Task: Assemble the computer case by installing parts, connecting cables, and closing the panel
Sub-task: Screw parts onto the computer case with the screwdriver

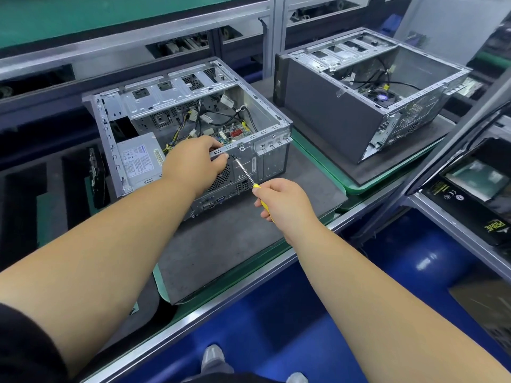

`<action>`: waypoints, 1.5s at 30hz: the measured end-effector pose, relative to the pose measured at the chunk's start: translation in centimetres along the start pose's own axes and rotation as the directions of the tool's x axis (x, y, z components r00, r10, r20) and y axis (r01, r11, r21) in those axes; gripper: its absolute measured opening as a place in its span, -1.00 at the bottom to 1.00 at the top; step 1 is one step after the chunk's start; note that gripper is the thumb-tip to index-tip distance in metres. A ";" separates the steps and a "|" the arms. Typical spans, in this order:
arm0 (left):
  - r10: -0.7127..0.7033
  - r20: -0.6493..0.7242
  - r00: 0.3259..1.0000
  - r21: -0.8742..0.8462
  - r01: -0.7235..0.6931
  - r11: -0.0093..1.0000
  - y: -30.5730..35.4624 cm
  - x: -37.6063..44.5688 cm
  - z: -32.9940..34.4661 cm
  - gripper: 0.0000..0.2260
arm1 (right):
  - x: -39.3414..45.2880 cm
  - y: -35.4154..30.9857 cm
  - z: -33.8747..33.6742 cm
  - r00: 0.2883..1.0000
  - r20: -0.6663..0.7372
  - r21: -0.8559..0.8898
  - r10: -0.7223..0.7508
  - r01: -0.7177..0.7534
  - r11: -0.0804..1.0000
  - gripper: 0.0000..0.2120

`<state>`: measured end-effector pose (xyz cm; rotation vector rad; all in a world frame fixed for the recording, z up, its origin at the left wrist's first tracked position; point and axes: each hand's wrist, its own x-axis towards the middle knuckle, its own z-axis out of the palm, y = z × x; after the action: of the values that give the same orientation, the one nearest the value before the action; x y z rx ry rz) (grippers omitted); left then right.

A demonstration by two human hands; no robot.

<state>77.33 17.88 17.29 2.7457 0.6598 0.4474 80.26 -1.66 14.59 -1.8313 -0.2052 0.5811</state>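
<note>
Computer case: an open grey sheet-metal computer case [177, 111] is lying on its side on a dark grey mat [221, 244], its open face turning upward and its long axis running from the near left to the far right; the rear panel with ports and vent grille is facing the person.
Inside the case: a silver boxed power supply with a white label [138, 158] is sitting at the near left corner, with yellow and black cables [182, 125] trailing toward a green circuit board [229, 134] at the bottom.
Left hand: the left hand [190, 158] is gripping the top edge of the rear panel, fingers curling over the rim into the case and the thumb pressing on the outside.
Right hand: the right hand [282, 203] is wrapping its fingers round the handle of a yellow-handled screwdriver with a slim steel shaft [246, 172].
Screwdriver direction: its long axis is slanting up and to the left, the tip meeting the rear panel just beside the left thumb, near the upper rim; whether a screw is sitting there is too small to tell.
Second case: another open grey metal case [359, 106] is resting on its own mat on a green tray [359, 189], well apart to the right, with black cables and a fan showing inside.
Right edge: a black cardboard box with yellow lettering [475, 200] is lying on a lower shelf.
Bench: a metal-framed workbench edge [249, 288] is running diagonally below both mats, above a blue floor [304, 327].
</note>
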 end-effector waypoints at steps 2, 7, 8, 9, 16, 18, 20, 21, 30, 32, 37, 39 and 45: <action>-0.003 -0.001 1.000 0.006 0.003 1.000 0.0 0.0 0.0 -0.70 | 0.0 0.0 -0.1 1.000 -0.003 -0.003 -0.003 0.003 1.000 -0.86; -0.007 0.009 1.000 0.021 0.007 1.000 0.1 0.1 0.0 -0.70 | 0.1 0.1 0.0 1.000 -0.004 -0.001 0.011 -0.011 1.000 -0.86; -0.003 0.016 1.000 0.025 0.003 1.000 0.1 0.1 0.0 -0.70 | 0.1 0.1 0.0 1.000 -0.003 -0.001 0.016 -0.016 1.000 -0.86; 0.002 0.024 1.000 0.030 -0.003 1.000 0.1 0.1 -0.1 -0.70 | 0.1 0.0 0.1 1.000 -0.002 0.002 0.018 -0.018 1.000 -0.86; 0.021 0.089 0.996 -0.011 -0.020 1.000 -0.2 -0.1 -0.7 -0.69 | 0.4 0.0 0.9 1.000 -0.011 0.008 0.017 -0.017 1.000 -0.87; 0.042 0.133 0.990 -0.016 -0.040 0.999 -0.4 -0.1 -1.2 -0.68 | 0.4 0.1 1.2 1.000 -0.016 0.019 0.014 -0.014 1.000 -0.87; 0.065 0.159 0.985 -0.015 -0.064 0.998 -0.6 -0.1 -1.5 -0.67 | 0.4 0.1 1.4 1.000 -0.019 0.022 0.011 -0.010 1.000 -0.87; 0.074 0.163 0.984 -0.017 -0.072 0.997 -0.7 -0.1 -1.6 -0.67 | 0.3 0.0 1.5 1.000 -0.020 0.018 0.008 -0.008 1.000 -0.86; 0.061 0.162 0.985 -0.020 -0.058 0.998 -0.5 -0.1 -1.7 -0.66 | 0.6 -0.5 1.7 0.998 -0.061 -0.002 0.022 -0.022 1.000 -0.80; 0.065 0.160 0.985 -0.020 -0.062 0.998 -0.4 -0.2 -1.8 -0.66 | 0.6 -0.5 1.7 0.998 -0.064 -0.003 0.026 -0.026 1.000 -0.80; 0.063 0.165 0.984 -0.014 -0.062 0.998 -0.4 -0.2 -1.9 -0.65 | 0.6 -0.4 1.9 0.996 -0.062 0.004 0.058 -0.058 0.998 -0.86; 0.070 0.174 0.982 -0.014 -0.069 0.998 -0.3 -0.1 -1.9 -0.65 | 0.7 -0.3 1.9 0.996 -0.060 0.007 0.062 -0.062 0.998 -0.87; 0.071 0.197 0.978 -0.021 -0.068 0.997 -0.3 0.1 -2.0 -0.66 | 0.7 -0.3 2.0 0.996 -0.066 0.015 0.059 -0.058 0.998 -0.87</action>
<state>76.61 18.62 19.01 2.7585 0.5102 0.1889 79.91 0.41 14.18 -1.8459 -0.1024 0.5599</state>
